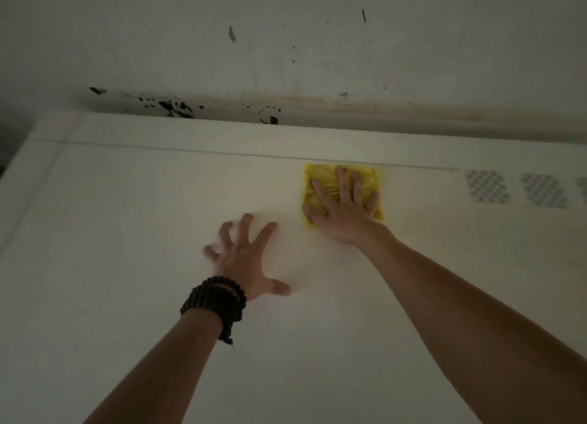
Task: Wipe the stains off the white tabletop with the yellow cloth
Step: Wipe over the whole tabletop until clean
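A folded yellow cloth (pixel 320 177) lies flat on the white tabletop (pixel 127 217), near the far seam. My right hand (pixel 341 207) presses down on the cloth with fingers spread flat across it. My left hand (pixel 246 258) rests on the bare tabletop to the left and nearer me, fingers spread and bent, fingertips touching the surface. A dark beaded bracelet (pixel 216 304) wraps my left wrist. No stain is plainly visible on the tabletop in this dim light.
Two grey checkered patches (pixel 487 187) (pixel 543 191) sit on the tabletop at the far right. Behind the far edge rises a white wall (pixel 286 42) with black splatter marks (pixel 173 106) low down. The table's left edge (pixel 19 207) runs diagonally.
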A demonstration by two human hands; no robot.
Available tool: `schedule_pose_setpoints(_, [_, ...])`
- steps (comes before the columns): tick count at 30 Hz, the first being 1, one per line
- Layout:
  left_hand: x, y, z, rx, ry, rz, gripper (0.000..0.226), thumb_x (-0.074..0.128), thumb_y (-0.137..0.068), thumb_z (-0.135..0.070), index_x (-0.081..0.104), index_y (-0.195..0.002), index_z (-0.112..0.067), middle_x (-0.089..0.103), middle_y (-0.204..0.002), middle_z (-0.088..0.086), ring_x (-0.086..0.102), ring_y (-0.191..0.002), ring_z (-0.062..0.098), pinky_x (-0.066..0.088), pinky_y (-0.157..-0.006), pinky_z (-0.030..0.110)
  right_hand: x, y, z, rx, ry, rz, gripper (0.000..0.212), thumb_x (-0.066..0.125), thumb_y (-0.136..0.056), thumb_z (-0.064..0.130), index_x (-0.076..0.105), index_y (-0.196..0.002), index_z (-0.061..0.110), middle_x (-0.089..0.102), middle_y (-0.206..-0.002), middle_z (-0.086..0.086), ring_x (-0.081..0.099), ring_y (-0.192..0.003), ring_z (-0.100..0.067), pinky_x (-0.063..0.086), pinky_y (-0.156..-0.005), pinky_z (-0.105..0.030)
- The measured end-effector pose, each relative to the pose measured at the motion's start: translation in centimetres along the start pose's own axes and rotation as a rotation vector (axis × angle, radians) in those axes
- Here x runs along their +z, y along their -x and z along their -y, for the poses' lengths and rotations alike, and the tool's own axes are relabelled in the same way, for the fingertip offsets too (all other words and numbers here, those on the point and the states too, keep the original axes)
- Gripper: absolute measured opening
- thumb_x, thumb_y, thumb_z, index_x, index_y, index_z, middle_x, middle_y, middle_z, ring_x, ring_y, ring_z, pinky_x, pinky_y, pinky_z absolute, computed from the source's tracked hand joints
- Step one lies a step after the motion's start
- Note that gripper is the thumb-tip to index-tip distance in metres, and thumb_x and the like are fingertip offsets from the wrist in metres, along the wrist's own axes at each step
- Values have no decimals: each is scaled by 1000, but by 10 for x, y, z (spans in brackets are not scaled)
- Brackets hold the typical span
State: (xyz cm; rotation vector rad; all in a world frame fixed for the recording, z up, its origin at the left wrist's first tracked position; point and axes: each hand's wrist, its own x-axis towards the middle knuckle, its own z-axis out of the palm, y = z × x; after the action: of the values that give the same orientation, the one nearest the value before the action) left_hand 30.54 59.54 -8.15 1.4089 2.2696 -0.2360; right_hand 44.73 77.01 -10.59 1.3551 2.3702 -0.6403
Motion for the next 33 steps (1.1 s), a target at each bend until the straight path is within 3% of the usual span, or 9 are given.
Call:
schedule_pose_setpoints(6, [1, -2, 0, -11, 23, 10, 122, 75, -43, -79, 9, -142, -52, -8, -153, -5, 1, -138, 34, 27, -102, 58, 28, 49, 8, -10, -42, -12, 69, 22, -95, 72, -12, -153, 54, -41, -158, 4, -35, -146, -30, -17, -113, -67])
schedule_pose_setpoints(10, [4, -2, 1, -5, 45, 0, 123, 72, -42, -82, 7, -142, -52, -11, -153, -4, -2, -138, 34, 25, -104, 60, 61, 107, 15, -9, -1, 0, 74, 3, -79, 79, -20, -147, 59, -47, -154, 6, -42, -142, -27, -19, -112, -65])
schedule_pose_setpoints(14, [2, 0, 2, 25, 29, 44, 120, 69, -51, -82, 2, -146, -50, -16, -156, -5, -8, -142, 34, 18, -108, 63, 41, 52, 28, -28, 0, -35, 69, 22, -94, 74, -12, -152, 56, -39, -159, 3, -36, -145, -31, -17, -112, -68])
schedule_pose_setpoints(17, [-3, 10, 15, 19, 25, 31, 120, 67, -57, -80, -2, -149, -47, -19, -158, -5, -11, -144, 33, 10, -111, 66, 24, 14, 43, -33, 9, 16, 71, 23, -95, 73, -12, -153, 53, -41, -158, 1, -37, -145, -33, -19, -110, -69])
schedule_pose_setpoints(21, [-6, 35, 60, -79, 33, 55, 126, 70, -55, -80, -8, -148, -48, -24, -157, -5, -12, -145, 33, 12, -111, 66, 59, 78, 54, -149, 58, 32, 72, 25, -95, 71, -15, -152, 53, -47, -155, 0, -40, -143, -33, -19, -110, -69])
schedule_pose_setpoints(25, [-1, 48, 94, -112, -4, 152, 131, 75, -53, -76, -13, -146, -51, -26, -157, -5, -13, -143, 35, 22, -107, 65, 90, 125, 73, -201, 95, 66, 72, 19, -90, 76, -17, -149, 56, -52, -151, 3, -48, -138, -29, -32, -100, -63])
schedule_pose_setpoints(29, [0, 43, 93, -112, 9, 139, 132, 82, -53, -66, -10, -146, -51, -24, -156, -5, -11, -142, 38, 29, -104, 67, 69, 64, 112, -177, 101, 31, 70, 25, -94, 74, -13, -150, 57, -43, -157, 2, -38, -144, -32, -19, -110, -69])
schedule_pose_setpoints(33, [6, 52, 98, -80, 88, 115, 127, 79, -59, -66, -7, -149, -46, -24, -158, -6, -16, -145, 34, 20, -107, 69, 65, 52, 131, -126, 114, 60, 71, 22, -94, 75, -15, -151, 54, -44, -157, 2, -38, -144, -31, -17, -111, -69])
